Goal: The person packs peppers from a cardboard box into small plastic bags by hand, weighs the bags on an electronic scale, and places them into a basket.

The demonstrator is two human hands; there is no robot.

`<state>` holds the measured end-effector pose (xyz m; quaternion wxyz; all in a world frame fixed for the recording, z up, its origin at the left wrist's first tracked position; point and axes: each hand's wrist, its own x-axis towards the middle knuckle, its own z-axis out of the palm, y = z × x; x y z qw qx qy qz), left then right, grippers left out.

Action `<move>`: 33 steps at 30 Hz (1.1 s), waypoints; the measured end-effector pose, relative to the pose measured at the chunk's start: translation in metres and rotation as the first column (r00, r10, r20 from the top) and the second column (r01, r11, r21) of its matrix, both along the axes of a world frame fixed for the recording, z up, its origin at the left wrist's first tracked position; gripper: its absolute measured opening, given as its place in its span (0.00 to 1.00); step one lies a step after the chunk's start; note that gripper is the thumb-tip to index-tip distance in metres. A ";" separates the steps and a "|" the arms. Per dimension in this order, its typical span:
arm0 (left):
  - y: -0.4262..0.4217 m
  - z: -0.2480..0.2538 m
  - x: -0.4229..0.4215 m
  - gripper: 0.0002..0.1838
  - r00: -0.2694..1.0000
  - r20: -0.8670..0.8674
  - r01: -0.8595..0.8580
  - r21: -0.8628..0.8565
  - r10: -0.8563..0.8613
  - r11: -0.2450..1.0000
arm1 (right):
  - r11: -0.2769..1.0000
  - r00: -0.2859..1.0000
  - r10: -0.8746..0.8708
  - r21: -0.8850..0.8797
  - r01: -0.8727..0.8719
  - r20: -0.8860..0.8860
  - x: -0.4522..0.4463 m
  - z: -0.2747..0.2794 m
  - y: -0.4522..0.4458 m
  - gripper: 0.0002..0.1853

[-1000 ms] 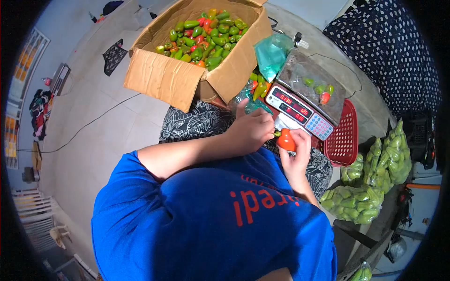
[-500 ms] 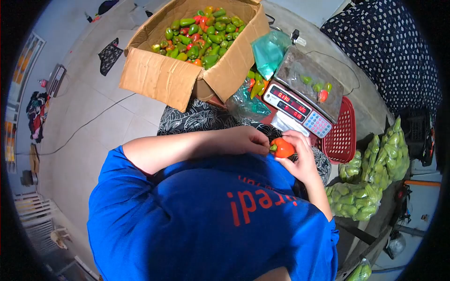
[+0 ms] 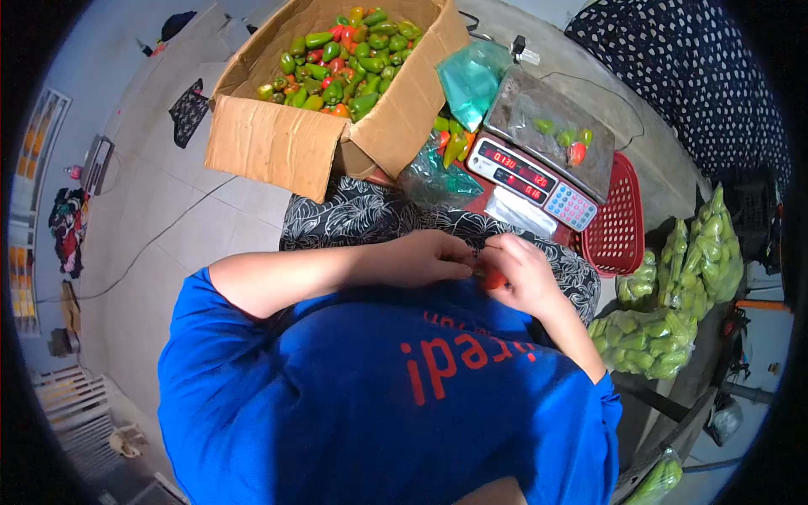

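My right hand (image 3: 520, 271) is closed around a red-orange bell pepper (image 3: 494, 279), held low in front of my blue shirt. The fingers cover most of the pepper. Right beside it, my left hand (image 3: 444, 257) is closed, its fingertips pinched near the pepper's stem end; what they hold, if anything, is hidden. Beyond my hands a digital scale (image 3: 549, 126) shows red numbers. On its pan lies a clear plastic bag (image 3: 526, 118) with several green peppers and a red one (image 3: 576, 154).
An open cardboard box (image 3: 273, 139) of green and red peppers stands ahead on the left. Green plastic bags (image 3: 475, 80) lie between box and scale. A red basket (image 3: 621, 215) sits right of the scale, near filled bags of green peppers (image 3: 648, 345). Patterned cloth (image 3: 328, 215) lies beneath.
My right hand has turned and closed further over the pepper, which is now mostly covered. Both hands have come closer together. The view has shifted slightly.
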<state>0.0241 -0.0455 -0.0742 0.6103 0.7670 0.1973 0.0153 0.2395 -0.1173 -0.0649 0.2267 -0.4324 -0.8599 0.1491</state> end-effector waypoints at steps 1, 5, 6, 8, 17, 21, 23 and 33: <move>0.000 -0.005 -0.001 0.10 0.999 0.030 -0.006 -0.235 0.014 0.972 | 0.997 1.000 0.010 0.071 -0.011 0.022 0.000 -0.005 0.002 0.19; -0.004 -0.008 -0.001 0.12 0.988 0.060 -0.104 -0.421 0.142 0.901 | 0.973 0.994 -0.029 0.231 0.005 0.103 0.002 -0.016 0.011 0.17; -0.004 -0.009 -0.001 0.12 0.985 0.043 -0.136 -0.420 0.170 0.897 | 0.969 0.995 -0.038 0.246 0.013 0.097 0.003 -0.021 0.014 0.16; -0.004 -0.014 -0.001 0.12 0.977 0.043 -0.178 -0.379 0.210 0.908 | 0.966 0.994 -0.057 0.255 0.032 0.095 0.003 -0.028 0.017 0.16; -0.010 -0.030 0.003 0.10 0.965 0.146 -0.242 0.168 0.219 0.956 | 0.988 0.998 -0.062 0.141 0.058 0.025 0.001 -0.055 0.024 0.15; -0.006 -0.018 0.004 0.10 0.977 0.139 -0.204 0.432 0.159 0.878 | 0.994 0.998 -0.061 0.095 0.062 -0.010 0.001 -0.059 0.024 0.20; -0.001 -0.016 0.004 0.10 0.974 0.146 -0.221 0.420 0.175 0.880 | 0.996 0.993 -0.091 -0.006 0.091 -0.075 0.001 -0.056 0.023 0.24; 0.016 -0.014 0.003 0.08 0.924 0.173 -0.380 0.520 0.341 0.765 | 0.928 0.870 -0.297 -0.335 0.166 -0.393 -0.008 -0.031 0.010 0.30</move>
